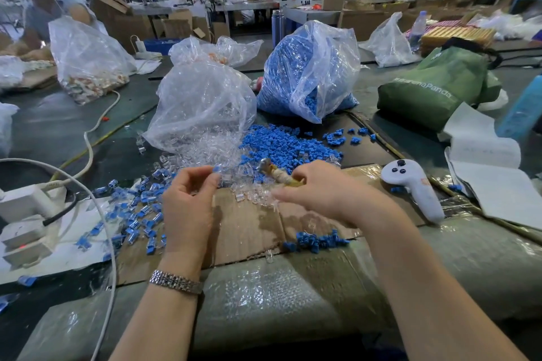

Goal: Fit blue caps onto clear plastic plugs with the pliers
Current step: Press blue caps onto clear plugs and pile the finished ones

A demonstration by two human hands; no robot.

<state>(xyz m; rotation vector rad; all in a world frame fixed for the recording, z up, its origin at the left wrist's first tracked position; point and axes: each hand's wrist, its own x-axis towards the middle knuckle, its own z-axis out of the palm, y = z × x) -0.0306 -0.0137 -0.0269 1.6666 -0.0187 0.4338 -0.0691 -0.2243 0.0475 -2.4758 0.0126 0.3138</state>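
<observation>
Both forearms bare, no sleeves visible. Left wrist carries a silver metal link bracelet (pixel 176 282). No gloves.

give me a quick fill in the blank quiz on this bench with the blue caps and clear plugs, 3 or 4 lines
1. The right hand grips the ____ by their handles.
2. The left hand pinches a small part, and its wrist wears a metal ____.
3. The big bag of blue caps stands to the ____ of the bag of clear plugs.
4. The white controller lies on the ____ sheet under both hands.

Missing words: pliers; watch; right; cardboard
</observation>
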